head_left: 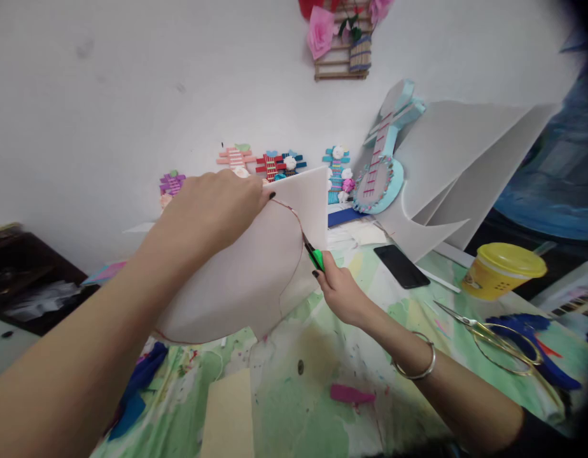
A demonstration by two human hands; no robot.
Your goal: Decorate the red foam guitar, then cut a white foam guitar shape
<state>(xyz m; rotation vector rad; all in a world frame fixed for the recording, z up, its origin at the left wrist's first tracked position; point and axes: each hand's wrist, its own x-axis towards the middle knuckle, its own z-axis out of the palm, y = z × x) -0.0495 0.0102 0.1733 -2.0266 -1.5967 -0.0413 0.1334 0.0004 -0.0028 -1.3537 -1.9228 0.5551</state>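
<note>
A white foam board (237, 286) stands tilted up over the table, with a thin curved reddish-brown line drawn on it. My left hand (227, 203) is closed over the board's top edge, gripping it. In my right hand (339, 289) is a craft knife (315, 254) with a green and black handle. The knife's tip touches the board on the drawn curve, near its right side. Below that point the line runs on down toward the lower edge. The board's lower left has a curved outline.
A phone (401, 266), gold-handled scissors (489, 337) and a yellow tub (504, 270) are to the right. A light blue model guitar (387, 159) leans against the wall beside white cut boards (466, 172). A cream strip (228, 413) and a magenta scrap (352, 394) lie in front.
</note>
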